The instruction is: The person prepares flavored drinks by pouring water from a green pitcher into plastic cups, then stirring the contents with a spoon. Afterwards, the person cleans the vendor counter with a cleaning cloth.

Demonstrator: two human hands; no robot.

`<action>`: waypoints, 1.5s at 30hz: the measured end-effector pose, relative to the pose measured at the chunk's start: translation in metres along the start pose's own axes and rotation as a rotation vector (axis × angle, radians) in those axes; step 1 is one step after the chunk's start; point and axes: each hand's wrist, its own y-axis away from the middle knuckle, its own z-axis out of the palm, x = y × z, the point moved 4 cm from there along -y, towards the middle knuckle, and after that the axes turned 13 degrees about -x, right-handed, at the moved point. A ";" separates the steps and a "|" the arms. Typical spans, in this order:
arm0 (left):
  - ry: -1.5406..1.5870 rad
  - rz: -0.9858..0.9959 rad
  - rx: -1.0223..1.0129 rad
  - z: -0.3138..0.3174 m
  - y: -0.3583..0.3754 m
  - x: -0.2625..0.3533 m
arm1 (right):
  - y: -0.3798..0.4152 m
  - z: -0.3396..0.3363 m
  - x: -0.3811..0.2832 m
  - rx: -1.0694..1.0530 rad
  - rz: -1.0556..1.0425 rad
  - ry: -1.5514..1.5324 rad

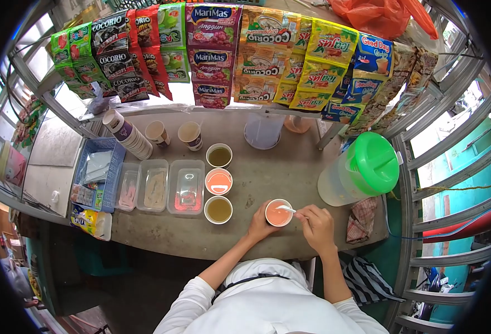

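Nearest, the left hand [261, 226] is wrapped around a paper cup [279, 225] of pink drink on the table [290, 167]; the right hand [317, 227] pinches the handle of a white spoon [285, 208], its tip in the cup. The hands are apart, the cup between them.

Good handling here looks like a light but sure hold low on the cup, since paper walls would give under a hard squeeze. The spoon is best worked in small, level circles from the wrist, reaching the bottom and clear of the rim, as quick strokes could slop the drink over.

Taking the held cup as the dial's centre, a checked cloth [361, 220] lies at three o'clock, handy for drips. At nine stands a cup of greenish drink [218, 210], at ten a pink one [218, 182], and beyond it another greenish one [220, 157]; the left elbow should swing wide of them. Farther out, at two, is the green-lidded jug [362, 170]; farthest, around twelve, hang the sachets [211, 61].
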 end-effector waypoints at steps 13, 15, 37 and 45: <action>0.030 -0.018 -0.011 0.002 0.001 -0.006 | 0.007 0.013 -0.011 0.057 0.083 -0.135; 0.059 -0.036 -0.004 0.002 0.002 -0.004 | 0.008 0.013 -0.009 0.072 0.079 -0.176; 0.043 -0.029 -0.008 0.002 -0.001 -0.006 | -0.001 0.006 -0.016 -0.261 0.097 -0.305; 0.060 -0.025 -0.028 -0.001 0.000 -0.004 | -0.003 0.002 -0.017 -0.296 0.081 -0.231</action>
